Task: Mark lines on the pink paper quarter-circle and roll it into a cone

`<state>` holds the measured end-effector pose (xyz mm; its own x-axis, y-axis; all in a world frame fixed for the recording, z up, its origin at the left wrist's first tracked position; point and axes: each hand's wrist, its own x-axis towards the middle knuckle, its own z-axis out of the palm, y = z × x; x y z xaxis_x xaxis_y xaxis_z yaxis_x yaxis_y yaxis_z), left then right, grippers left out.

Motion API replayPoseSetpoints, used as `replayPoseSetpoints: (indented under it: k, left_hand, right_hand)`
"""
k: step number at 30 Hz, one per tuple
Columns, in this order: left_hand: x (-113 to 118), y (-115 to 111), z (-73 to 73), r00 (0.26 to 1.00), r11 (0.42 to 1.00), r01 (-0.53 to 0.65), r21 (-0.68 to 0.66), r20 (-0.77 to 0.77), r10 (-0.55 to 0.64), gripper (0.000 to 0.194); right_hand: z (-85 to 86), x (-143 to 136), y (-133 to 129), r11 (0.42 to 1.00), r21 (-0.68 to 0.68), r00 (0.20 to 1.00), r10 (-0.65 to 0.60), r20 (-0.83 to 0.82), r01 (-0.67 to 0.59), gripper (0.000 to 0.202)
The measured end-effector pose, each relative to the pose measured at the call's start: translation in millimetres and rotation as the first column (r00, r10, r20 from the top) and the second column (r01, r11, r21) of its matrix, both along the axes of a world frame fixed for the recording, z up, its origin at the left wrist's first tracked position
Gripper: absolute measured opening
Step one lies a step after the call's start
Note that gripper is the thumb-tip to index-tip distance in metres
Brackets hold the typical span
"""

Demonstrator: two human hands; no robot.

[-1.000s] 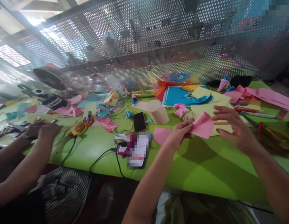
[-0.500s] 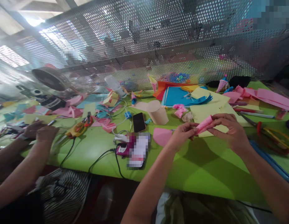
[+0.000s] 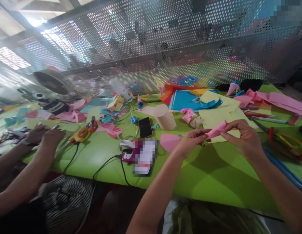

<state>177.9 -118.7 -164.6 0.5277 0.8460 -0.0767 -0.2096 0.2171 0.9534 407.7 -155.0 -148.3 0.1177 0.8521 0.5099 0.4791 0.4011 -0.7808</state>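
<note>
A rolled piece of pink paper is held between my two hands, above the green table. My left hand pinches its lower left end. Fingers of my right hand are closed on its upper right end. Beneath and behind the roll lie pale yellow sheets. A pink paper piece lies flat left of my left hand, with a beige paper cone standing behind it.
Scissors and a blue-edged item are on the right. Left of my arm lie a phone, a dark phone, cables and a yellow glue gun. Another person's hands work at far left. A perforated screen stands behind.
The pink roll has shifted slightly right and its outline looks a little changed. My right hand has moved slightly right, its fingers still on the paper. The other person's hand has moved slightly right.
</note>
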Motion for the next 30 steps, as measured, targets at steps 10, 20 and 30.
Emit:
replayPoseSetpoints:
  k: [10,20,30]
  left_hand:
    - [-1,-6,17.9,0.999,0.999,-0.04,-0.013,0.021,0.04,0.06]
    - [4,-3,14.1,0.974,0.974,-0.219,0.048,0.064,0.216,0.05]
    - [5,-4,15.5,0.972,0.973,-0.226,0.05,0.072,0.222,0.054]
  right_hand:
    - [-3.3,0,4,0.998,-0.024,0.991,-0.06,-0.122,0.058,0.028]
    - [-0.7,-3,5,0.999,0.011,0.975,-0.029,-0.221,0.033,0.035]
    - [2.2,-2,3,1.0,0.001,0.98,-0.029,-0.194,0.03,0.029]
